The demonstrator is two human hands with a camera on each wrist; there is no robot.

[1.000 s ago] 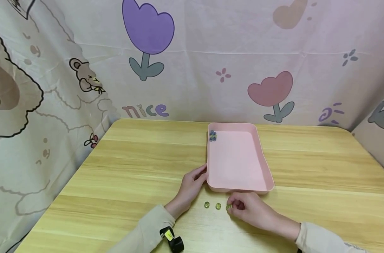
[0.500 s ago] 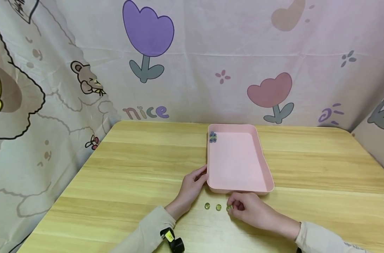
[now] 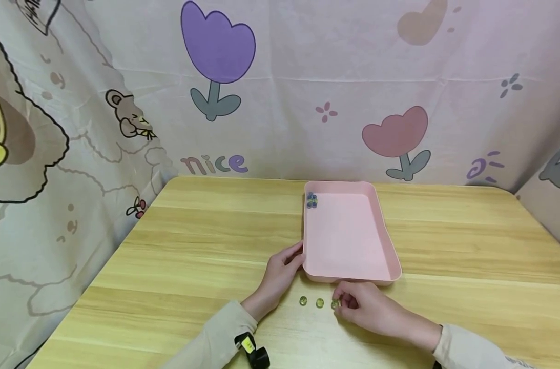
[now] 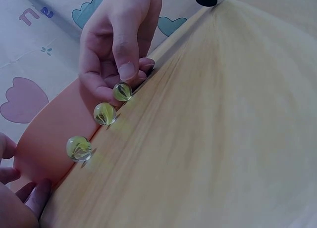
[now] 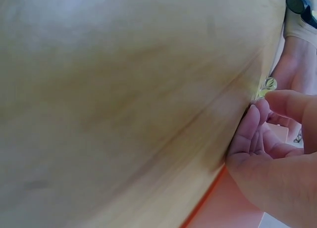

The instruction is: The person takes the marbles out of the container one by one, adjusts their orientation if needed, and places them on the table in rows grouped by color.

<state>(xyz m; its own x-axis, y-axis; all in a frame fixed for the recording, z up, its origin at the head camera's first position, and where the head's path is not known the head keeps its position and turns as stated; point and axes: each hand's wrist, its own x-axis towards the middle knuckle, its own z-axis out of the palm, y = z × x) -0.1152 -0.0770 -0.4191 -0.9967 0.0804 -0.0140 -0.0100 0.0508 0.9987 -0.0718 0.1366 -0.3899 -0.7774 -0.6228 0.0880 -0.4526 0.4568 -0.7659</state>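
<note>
Three clear glass marbles with yellow-green swirls stand in a row on the table before the pink tray (image 3: 353,246): a left marble (image 3: 303,301), a middle marble (image 3: 319,303) and a right marble (image 3: 335,304). My right hand (image 3: 369,307) pinches the right marble between thumb and forefinger, close to the tray's front wall; in the left wrist view this marble (image 4: 122,91) shows under the thumb tip. Against the tray's left side, near its front corner, my left hand (image 3: 277,274) rests with its fingers fairly straight. Several small blue and yellowish marbles (image 3: 312,200) cluster in the tray's far left corner.
The wooden table (image 3: 192,246) reaches back to a printed cloth (image 3: 307,51) hung behind and at both sides. A black wrist camera (image 3: 254,351) is strapped at the left sleeve. The tray's raised rim stands between the row and the cluster.
Both hands, the tray and the marbles keep their places relative to one another. The head view has shifted only slightly.
</note>
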